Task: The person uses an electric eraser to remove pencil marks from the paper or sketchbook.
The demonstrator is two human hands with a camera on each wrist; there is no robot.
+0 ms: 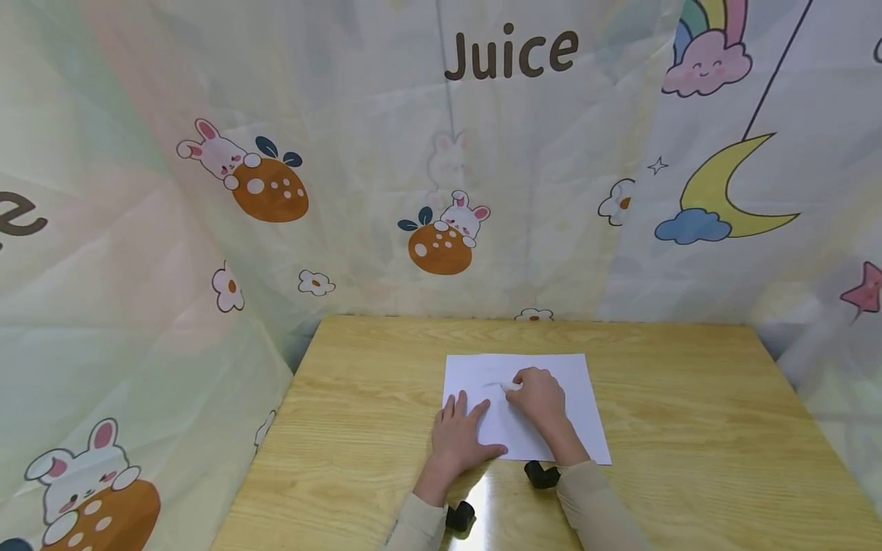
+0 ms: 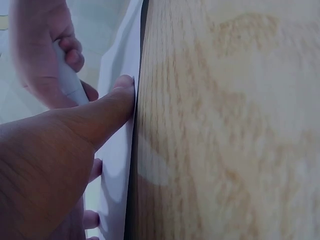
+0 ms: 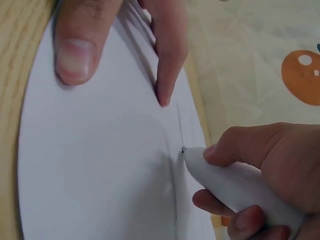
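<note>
One left hand (image 1: 458, 438), fingers spread apart, lies on the white paper sheet (image 1: 514, 430) at its eight o'clock; flat pressure should stop slipping. Beyond, the right hand (image 1: 542, 399) pinches a white pen-like tool (image 3: 227, 181) at eleven; steady, light strokes should suit the faint line (image 1: 492, 384).

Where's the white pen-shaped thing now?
The white pen-shaped thing is at lower right in the right wrist view, held in the right hand over the white paper.
</note>
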